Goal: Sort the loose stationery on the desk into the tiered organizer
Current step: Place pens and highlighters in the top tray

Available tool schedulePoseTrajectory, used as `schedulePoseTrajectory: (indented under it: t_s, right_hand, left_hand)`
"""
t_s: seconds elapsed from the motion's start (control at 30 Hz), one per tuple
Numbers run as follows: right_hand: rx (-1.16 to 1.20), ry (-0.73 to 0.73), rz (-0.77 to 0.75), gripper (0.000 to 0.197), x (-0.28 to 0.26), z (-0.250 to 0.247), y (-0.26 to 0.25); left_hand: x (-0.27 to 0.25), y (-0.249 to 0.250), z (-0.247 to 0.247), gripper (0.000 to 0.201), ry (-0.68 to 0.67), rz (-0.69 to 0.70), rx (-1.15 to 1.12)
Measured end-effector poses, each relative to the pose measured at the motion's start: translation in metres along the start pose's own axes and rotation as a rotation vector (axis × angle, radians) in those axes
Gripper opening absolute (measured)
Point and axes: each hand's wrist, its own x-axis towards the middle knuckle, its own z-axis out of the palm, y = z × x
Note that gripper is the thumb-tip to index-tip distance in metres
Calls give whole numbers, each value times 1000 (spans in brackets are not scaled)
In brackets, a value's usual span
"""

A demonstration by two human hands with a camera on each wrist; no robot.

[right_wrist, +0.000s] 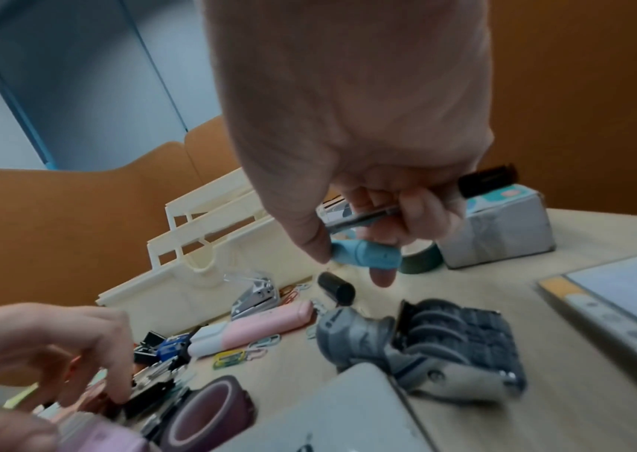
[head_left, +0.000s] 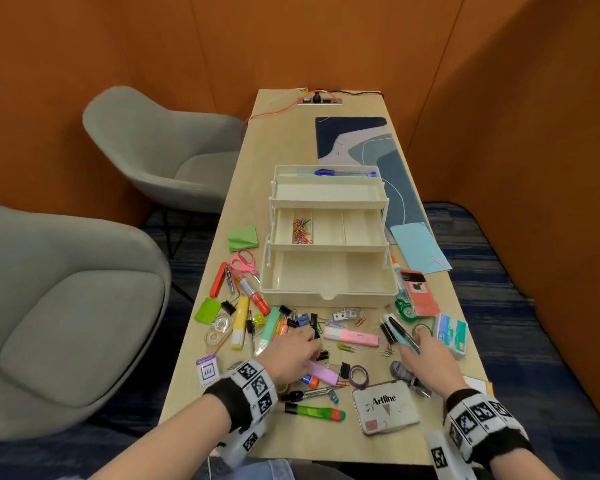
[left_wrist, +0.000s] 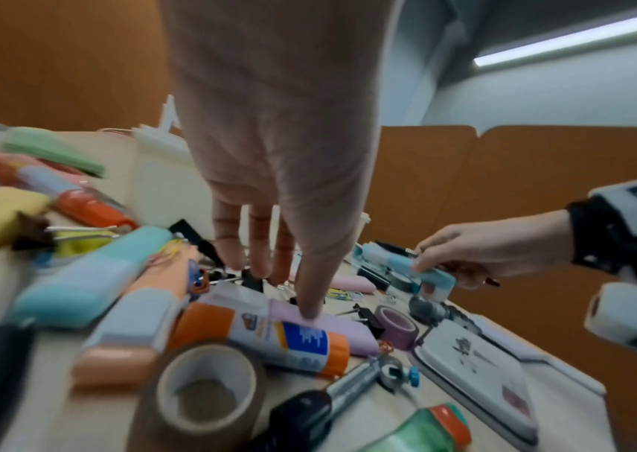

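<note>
Head view high above desk [head_left: 426, 441], wrist views close, sharing clutter

**A:** What does the organizer look like?

**B:** A cream plastic tiered organizer [head_left: 328, 271] stands open mid-desk, its trays stepped back. The top tray holds a blue pen [head_left: 343, 173]; one middle compartment holds coloured paper clips [head_left: 301, 231]; the deep bottom bin looks bare.

**A:** And the loose stationery?

**B:** It is scattered in front: a pink highlighter [head_left: 352, 336], a yellow highlighter [head_left: 240, 322], pink scissors [head_left: 244, 262], purple tape [head_left: 358, 375], black binder clips [head_left: 284, 310].
</note>
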Motion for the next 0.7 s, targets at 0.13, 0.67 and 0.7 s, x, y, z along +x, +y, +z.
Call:
schedulePoseTrajectory:
  t_s: [0.13, 0.67, 0.7]
  right_hand:
    - [115, 25, -32, 25, -13, -5, 1]
    - [13, 388, -465, 30, 97, -131, -143]
    - [-57, 361, -473, 32, 111, -136, -154]
  left_hand:
    - [16, 2, -3, 23, -105, 29, 102]
    - [6, -12, -37, 26, 184, 358, 167]
    - [7, -15, -45, 25, 240, 339, 138]
